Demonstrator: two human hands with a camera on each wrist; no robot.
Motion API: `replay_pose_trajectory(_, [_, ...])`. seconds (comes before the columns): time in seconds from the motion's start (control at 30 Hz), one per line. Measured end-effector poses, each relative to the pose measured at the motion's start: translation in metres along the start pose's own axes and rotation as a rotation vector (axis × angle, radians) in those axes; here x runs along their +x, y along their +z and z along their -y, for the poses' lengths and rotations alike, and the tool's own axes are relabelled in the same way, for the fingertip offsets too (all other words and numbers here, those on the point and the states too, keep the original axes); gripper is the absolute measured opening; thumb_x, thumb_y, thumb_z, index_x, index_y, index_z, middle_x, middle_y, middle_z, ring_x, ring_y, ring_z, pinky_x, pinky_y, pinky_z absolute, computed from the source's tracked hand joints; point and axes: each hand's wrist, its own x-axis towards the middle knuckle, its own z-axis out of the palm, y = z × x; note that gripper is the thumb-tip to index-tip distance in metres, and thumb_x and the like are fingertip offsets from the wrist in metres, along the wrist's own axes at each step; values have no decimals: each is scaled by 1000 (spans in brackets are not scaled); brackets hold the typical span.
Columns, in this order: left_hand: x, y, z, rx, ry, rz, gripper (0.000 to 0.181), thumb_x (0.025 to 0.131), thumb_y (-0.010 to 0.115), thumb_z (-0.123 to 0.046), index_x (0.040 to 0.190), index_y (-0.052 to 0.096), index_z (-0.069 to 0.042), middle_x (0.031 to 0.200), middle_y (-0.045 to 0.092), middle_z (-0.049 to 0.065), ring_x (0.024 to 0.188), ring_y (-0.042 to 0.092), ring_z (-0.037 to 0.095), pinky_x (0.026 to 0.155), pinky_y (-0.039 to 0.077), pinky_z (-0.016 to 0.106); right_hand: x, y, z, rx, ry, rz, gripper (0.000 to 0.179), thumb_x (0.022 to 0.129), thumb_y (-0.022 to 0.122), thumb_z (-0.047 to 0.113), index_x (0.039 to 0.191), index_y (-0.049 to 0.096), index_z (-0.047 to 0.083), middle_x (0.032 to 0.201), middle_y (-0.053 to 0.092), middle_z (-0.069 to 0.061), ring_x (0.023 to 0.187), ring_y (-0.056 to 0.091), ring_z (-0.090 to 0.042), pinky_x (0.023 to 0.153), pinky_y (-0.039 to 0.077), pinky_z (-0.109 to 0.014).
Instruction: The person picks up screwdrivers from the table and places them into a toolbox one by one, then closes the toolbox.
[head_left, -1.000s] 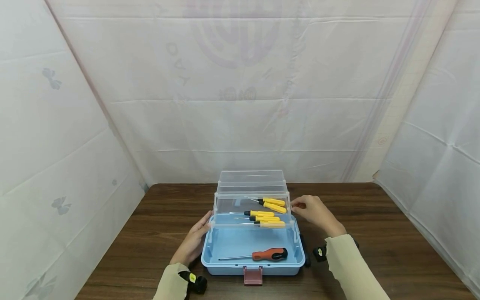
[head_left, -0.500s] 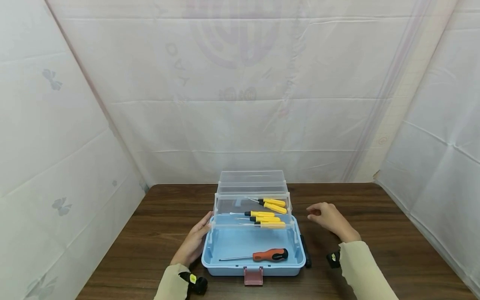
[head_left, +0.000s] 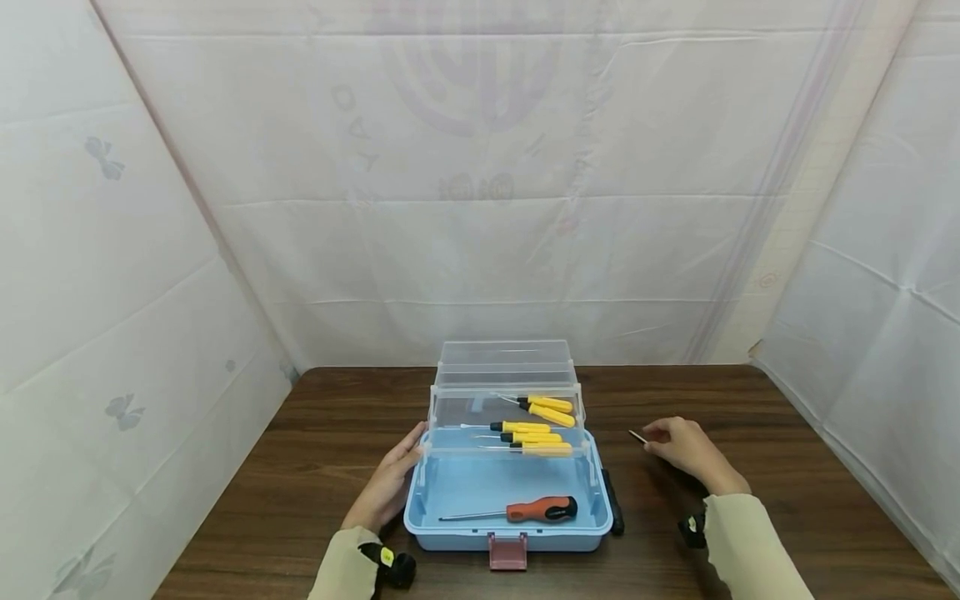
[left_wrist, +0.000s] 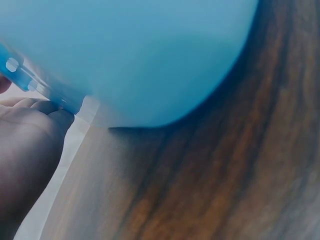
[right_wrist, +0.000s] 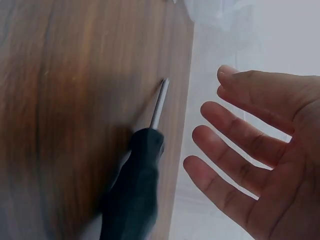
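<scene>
A light blue toolbox (head_left: pixel 498 542) stands with its clear tray and lid raised. My left hand (head_left: pixel 390 483) holds its left rim; the wrist view shows the hand (left_wrist: pixel 30 145) at the rim's corner. To the right of the box, my right hand (head_left: pixel 686 450) hovers with thumb and index tips together. The other fingers (right_wrist: pixel 240 165) are spread, with nothing in them. Below this hand, a screwdriver with a dark handle (right_wrist: pixel 135 190) lies on the table; its metal shaft (head_left: pixel 637 437) pokes out past my fingertips in the head view, its handle hidden there.
Several yellow-handled screwdrivers (head_left: pixel 536 427) lie in the clear tray. An orange and black screwdriver (head_left: pixel 542 509) is in the box's base. A black bar-like thing (head_left: pixel 612 502) lies against the box's right side. White sheets (head_left: pixel 375 250) stand behind the wooden table (head_left: pixel 300 500).
My right hand has moved away from the tray's right side, rightward and toward me. The screwdriver's shaft now shows by its fingertips. My left hand stays at the box.
</scene>
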Motion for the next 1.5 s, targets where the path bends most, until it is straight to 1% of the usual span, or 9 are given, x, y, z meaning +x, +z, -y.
replay_pose_trajectory(0.13, [0,1,0,-6,-4,-6,65,101,45,-23,154,12,-7,162,8,13,149,7,34,117,13,55,-3,0,-6,-14,36,13,30,87,66,8,113,64,-8,106,67,-24,94,65,-33,79,53,-49])
replay_pose_trajectory(0.27, [-1,1,0,-9,6,4,64,101,45,-22,154,12,-7,162,8,14,148,7,35,117,13,55,-7,0,-13,-17,60,30,33,88,66,10,116,63,-8,112,64,-28,97,64,-36,78,53,-49])
replay_pose_trajectory(0.43, [-1,1,0,10,8,10,63,102,43,-23,155,12,-7,162,6,15,148,6,36,117,13,55,-12,1,-23,-16,57,32,38,87,66,10,119,60,-10,115,61,-31,98,64,-40,77,55,-48])
replay_pose_trajectory(0.53, [-1,0,1,22,7,9,64,102,43,-24,155,11,-8,162,6,15,148,6,36,117,14,56,-14,3,-27,-29,59,30,39,87,67,10,119,59,-11,115,61,-33,99,63,-42,78,54,-49])
replay_pose_trajectory(0.8, [0,0,1,15,11,8,63,102,42,-22,155,11,-7,162,7,14,149,6,35,117,13,55,-20,7,-37,-34,60,29,38,86,68,7,116,59,-14,113,62,-33,104,61,-45,84,52,-52])
replay_pose_trajectory(1.03, [-1,0,2,20,0,-12,62,102,44,-23,154,14,-8,163,8,12,149,7,34,117,14,55,-23,8,-42,-15,93,43,35,86,67,8,114,61,-12,115,62,-32,109,56,-50,87,48,-57])
replay_pose_trajectory(1.27, [-2,-1,1,33,12,16,67,101,45,-26,155,10,-6,162,5,15,148,5,37,116,13,57,-23,10,-44,-10,107,21,30,86,67,7,112,64,-9,112,63,-31,107,57,-49,85,48,-57])
replay_pose_trajectory(1.43, [-2,0,0,9,1,7,65,101,45,-25,155,12,-8,162,7,13,149,7,35,117,13,55,-23,9,-44,-20,129,18,29,85,68,9,108,65,-8,106,65,-29,102,60,-46,83,49,-56])
replay_pose_trajectory(1.5, [-2,0,0,13,0,7,65,101,45,-25,155,11,-7,162,7,14,148,6,36,117,13,55,-23,8,-44,-23,141,25,28,85,69,10,106,66,-8,103,66,-27,99,61,-43,81,50,-55])
